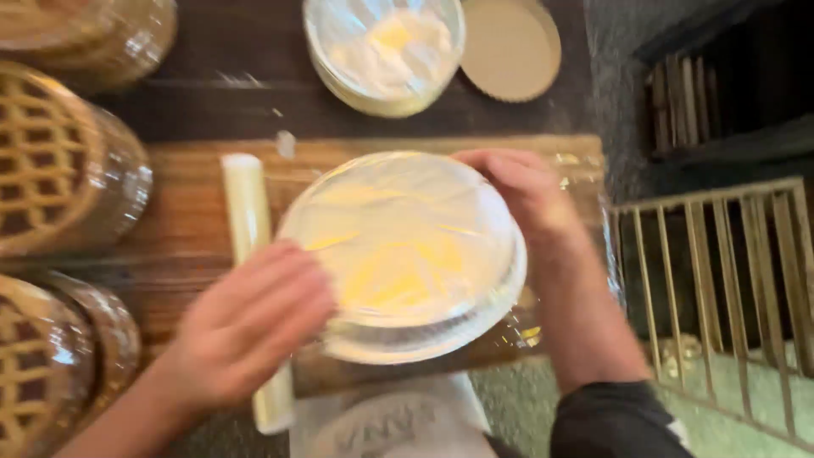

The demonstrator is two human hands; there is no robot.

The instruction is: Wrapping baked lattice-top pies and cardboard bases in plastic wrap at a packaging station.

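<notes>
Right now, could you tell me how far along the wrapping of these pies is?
Three lattice pies on the left look wrapped already. Both hands, left and right, press film over the pale pie on the board. Another pale pie waits behind.

glossy film-wrapped dish, grained wooden board

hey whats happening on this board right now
A person presses both hands on a round dish covered in clear film, on a wooden board. The left hand lies on its near left edge, the right hand on its far right edge. A roll of film lies beside it. Lattice-topped pies stand to the left, another covered dish behind.
</notes>
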